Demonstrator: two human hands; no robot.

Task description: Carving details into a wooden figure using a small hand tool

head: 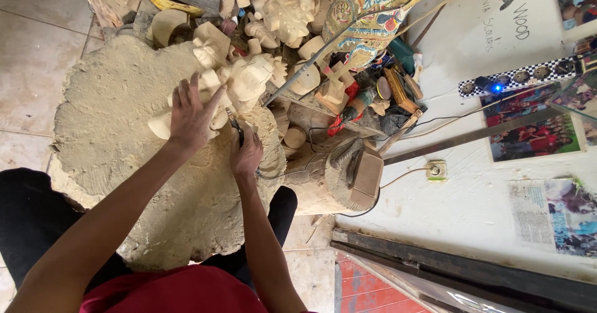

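Note:
A pale unpainted wooden carving [245,83] lies on a broad, dust-covered tree-stump block [118,132]. My left hand [191,115] presses flat on the carving's near side, fingers spread over it. My right hand [247,153] is closed around a thin dark carving tool [236,127], whose tip rests against the carving just beside my left hand. The tool's lower end is hidden in my fist.
Behind the block lies a heap of several pale carved figures [283,11] and a painted flat puppet [367,20]. A power tool [354,107] and cables lie to the right. A white wall holds pictures [535,132], a socket [436,170] and a checkered strip [528,76].

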